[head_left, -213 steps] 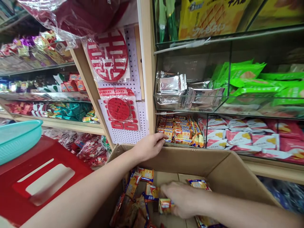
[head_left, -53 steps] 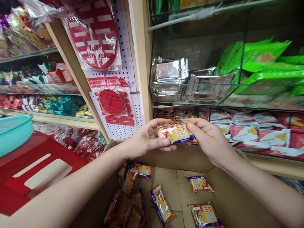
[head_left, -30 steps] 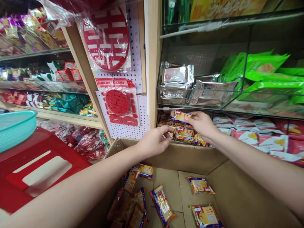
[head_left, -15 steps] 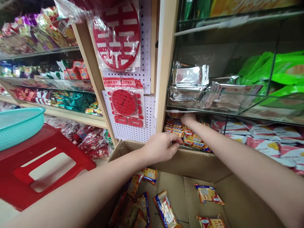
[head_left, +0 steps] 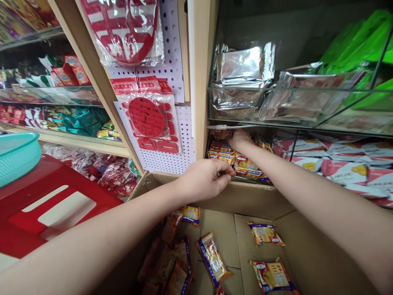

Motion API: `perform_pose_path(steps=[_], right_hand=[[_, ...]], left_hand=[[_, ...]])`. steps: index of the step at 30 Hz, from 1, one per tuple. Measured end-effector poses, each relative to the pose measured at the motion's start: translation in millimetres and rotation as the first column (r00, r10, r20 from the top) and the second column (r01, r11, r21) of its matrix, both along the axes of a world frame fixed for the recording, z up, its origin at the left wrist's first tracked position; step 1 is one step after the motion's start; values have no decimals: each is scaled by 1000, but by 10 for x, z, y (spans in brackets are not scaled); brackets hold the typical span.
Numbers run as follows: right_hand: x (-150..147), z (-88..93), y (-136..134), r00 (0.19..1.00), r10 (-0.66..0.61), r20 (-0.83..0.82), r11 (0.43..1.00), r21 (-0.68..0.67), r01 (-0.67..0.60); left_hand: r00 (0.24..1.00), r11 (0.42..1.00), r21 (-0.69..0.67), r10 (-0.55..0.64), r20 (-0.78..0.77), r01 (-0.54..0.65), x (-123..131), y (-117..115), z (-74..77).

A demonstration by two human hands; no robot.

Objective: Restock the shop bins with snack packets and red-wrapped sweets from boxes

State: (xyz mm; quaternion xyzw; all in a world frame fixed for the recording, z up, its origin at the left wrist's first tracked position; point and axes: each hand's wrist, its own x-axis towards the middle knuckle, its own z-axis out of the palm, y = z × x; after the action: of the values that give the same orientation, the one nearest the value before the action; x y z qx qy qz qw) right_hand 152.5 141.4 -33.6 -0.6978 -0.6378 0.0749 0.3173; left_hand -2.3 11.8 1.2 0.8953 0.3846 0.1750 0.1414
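My right hand (head_left: pixel 241 140) reaches into a low shelf compartment, under the glass shelf edge. Its fingers are partly hidden and appear closed on an orange snack packet (head_left: pixel 222 134), above the stacked snack packets (head_left: pixel 247 162). Over the back wall of a cardboard box (head_left: pixel 245 198), my left hand (head_left: pixel 205 179) hangs with curled fingers and nothing visible in them. Inside the box lie loose packets of the same orange and blue kind, such as one snack packet (head_left: pixel 212 258) in the middle and another (head_left: pixel 266 234) at the right; a heap at the left is partly shaded.
Silver foil packs (head_left: pixel 244 65) fill the shelf above, and pink-white packs (head_left: pixel 344 170) sit to the right. A white cable (head_left: pixel 231 127) runs along the shelf edge. At left stand a red stool (head_left: pixel 101 190) and a teal basket (head_left: pixel 18 157). Red decorations (head_left: pixel 147 116) hang on the pegboard.
The view has shifted a little down and to the right, so the shelves appear higher and further left. Both hands keep nearly the same positions, the right one still inside the compartment.
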Motion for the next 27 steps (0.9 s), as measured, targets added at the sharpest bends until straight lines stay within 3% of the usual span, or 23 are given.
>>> perform_pose_path(steps=[8,17,27], right_hand=[[-22,27,-60,998,-9,67,997,-72,13],[-49,86,1,995,-90,52,994,-63,93],[22,28,-36,995,-33,89,999,-22,35]], left_hand=[[1000,1000,0,24,-9,-24,2,-17,0],[999,999,13,32,8,-32,-6,-25,-26],[999,999,14,39,-1,-39,1,-32,-2]])
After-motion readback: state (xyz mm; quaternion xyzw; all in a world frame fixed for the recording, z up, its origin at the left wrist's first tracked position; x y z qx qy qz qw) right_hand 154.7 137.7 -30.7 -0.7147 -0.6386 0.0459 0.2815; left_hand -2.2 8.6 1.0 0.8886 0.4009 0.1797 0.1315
